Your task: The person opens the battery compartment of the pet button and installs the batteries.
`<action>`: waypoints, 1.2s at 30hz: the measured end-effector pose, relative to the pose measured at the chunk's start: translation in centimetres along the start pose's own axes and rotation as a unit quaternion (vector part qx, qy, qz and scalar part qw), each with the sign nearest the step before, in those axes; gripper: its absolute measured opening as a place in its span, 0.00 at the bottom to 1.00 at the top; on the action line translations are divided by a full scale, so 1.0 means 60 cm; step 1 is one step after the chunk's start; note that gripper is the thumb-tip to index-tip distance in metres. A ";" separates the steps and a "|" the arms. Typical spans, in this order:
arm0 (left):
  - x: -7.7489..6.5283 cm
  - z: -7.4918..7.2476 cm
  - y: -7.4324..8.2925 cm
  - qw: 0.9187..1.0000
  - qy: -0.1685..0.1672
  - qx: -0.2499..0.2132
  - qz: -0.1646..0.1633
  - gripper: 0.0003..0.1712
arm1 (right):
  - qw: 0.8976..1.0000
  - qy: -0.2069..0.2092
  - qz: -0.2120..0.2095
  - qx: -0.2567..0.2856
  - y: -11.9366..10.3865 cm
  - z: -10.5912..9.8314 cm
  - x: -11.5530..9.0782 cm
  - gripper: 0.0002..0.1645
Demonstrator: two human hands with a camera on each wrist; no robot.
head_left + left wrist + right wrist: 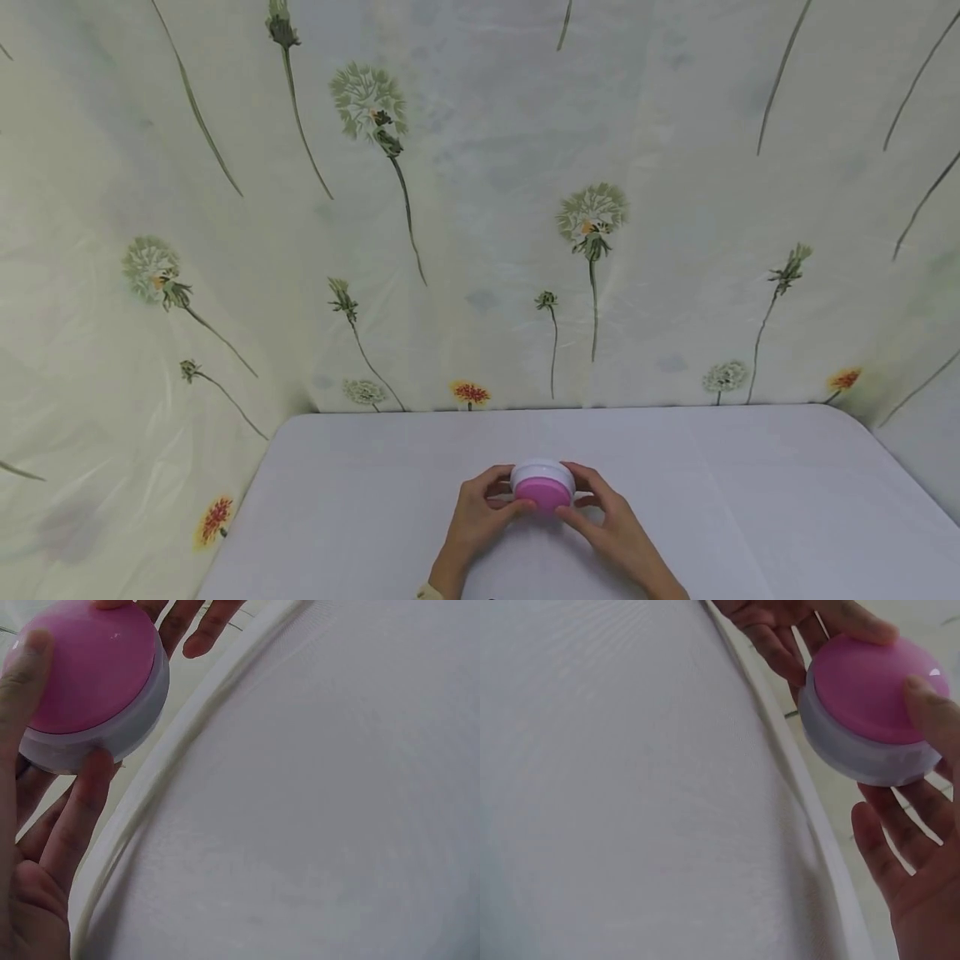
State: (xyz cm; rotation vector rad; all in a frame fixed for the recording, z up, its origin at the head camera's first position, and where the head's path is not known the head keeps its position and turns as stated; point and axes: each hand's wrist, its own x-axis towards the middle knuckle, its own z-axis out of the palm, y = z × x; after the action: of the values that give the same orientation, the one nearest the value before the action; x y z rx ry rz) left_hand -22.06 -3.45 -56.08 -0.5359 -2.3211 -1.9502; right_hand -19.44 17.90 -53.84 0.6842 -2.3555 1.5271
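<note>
A squat round white case with a glossy pink face (542, 490) is held between both hands, low in the middle of the head view. Its pink side tilts towards me. My left hand (480, 510) grips the left side, thumb on the pink face and fingers round the white rim. From the right, my right hand (606, 521) pinches it the same way. The left wrist view shows the case's pink face (94, 667) and pale rim close up. In the right wrist view both thumbs press on the pink face (870, 690). Its back is hidden.
A table with a white cloth (360, 500) spreads under the hands, with rounded far corners. Behind it and at the sides hang pale curtains (480, 208) printed with dandelions.
</note>
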 end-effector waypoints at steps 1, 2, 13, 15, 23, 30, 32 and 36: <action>0.001 0.001 -0.006 1.000 0.000 -0.009 -0.002 0.26 | 1.000 -0.001 -0.001 0.002 0.008 0.001 -0.001 0.34; 0.001 0.003 -0.014 1.000 0.001 -0.018 -0.002 0.27 | 1.000 -0.002 -0.001 0.005 0.017 0.003 -0.002 0.34; 0.002 0.002 -0.024 0.997 -0.023 -0.038 0.069 0.42 | 0.997 -0.001 0.075 0.014 0.037 0.004 -0.006 0.30; 0.001 0.002 -0.023 0.996 -0.031 -0.034 0.076 0.42 | 0.994 0.001 0.104 0.033 0.037 0.003 -0.005 0.31; 0.002 0.003 -0.027 0.994 -0.053 0.011 0.096 0.46 | 0.990 0.005 0.129 0.063 0.041 -0.001 -0.004 0.32; 0.005 0.001 -0.028 0.994 -0.048 0.013 0.096 0.43 | 0.991 -0.029 0.122 0.056 0.041 -0.006 -0.006 0.38; 0.005 0.001 -0.029 0.994 -0.044 0.015 0.095 0.42 | 0.991 -0.041 0.117 0.050 0.042 -0.007 -0.007 0.44; 0.006 0.001 -0.032 0.989 -0.025 0.075 0.122 0.40 | 0.995 -0.041 0.093 0.019 0.045 -0.005 -0.009 0.48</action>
State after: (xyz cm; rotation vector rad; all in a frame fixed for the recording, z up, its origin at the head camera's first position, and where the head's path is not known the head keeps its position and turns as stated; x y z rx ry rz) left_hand -22.96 -3.59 -57.78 -0.8189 -2.2809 -1.6572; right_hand -20.38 19.24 -56.11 0.5607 -2.5195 1.6517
